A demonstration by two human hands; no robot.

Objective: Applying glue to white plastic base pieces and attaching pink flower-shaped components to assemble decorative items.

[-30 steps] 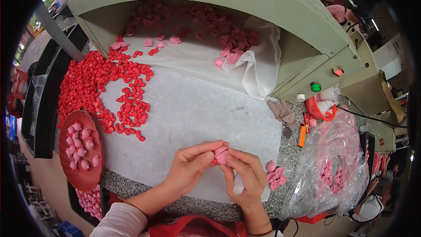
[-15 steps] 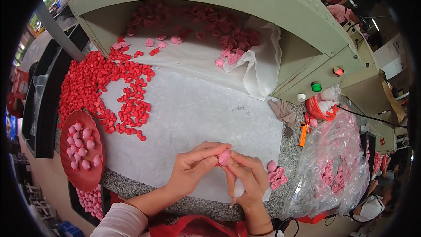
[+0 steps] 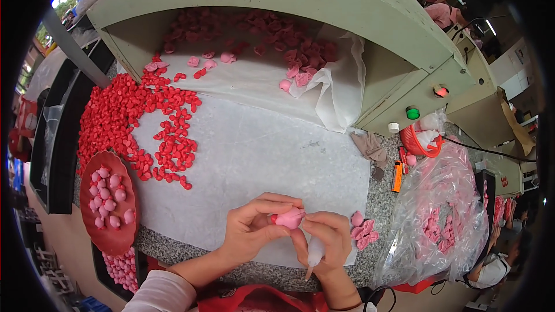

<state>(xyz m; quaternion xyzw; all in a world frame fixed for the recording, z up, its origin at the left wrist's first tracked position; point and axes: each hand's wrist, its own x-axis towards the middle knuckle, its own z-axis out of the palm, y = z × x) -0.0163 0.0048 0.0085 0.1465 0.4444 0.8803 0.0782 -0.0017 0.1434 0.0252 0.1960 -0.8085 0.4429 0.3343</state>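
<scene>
Near the front edge of the paper-covered table, my left hand [image 3: 250,224] pinches a pink rounded piece [image 3: 289,218] between thumb and fingers. A small red piece [image 3: 273,219] sticks out at its left end. My right hand [image 3: 329,236] has thumb and fingertips at the other end, where the pink material gathers into a ruffled tip. Tucked in the right palm is a small white squeeze bottle [image 3: 315,250], its thin nozzle pointing down toward me. Just right of that hand lie a pink ball [image 3: 357,218] and several pink petal-like pieces [image 3: 365,235].
Many small red pieces [image 3: 110,115] cover the table's left. A red oval dish [image 3: 118,242] holds several pink balls with red bits. Pink petal-like pieces lie inside a pale green cabinet [image 3: 399,29]. Rightward are an orange lighter [image 3: 397,176], a red basket [image 3: 411,141] and a plastic bag [image 3: 404,254].
The pink piece has turned sideways, showing its red end on the left and ruffled tip on the right. My right fingers have shifted slightly down; the left hand still grips it.
</scene>
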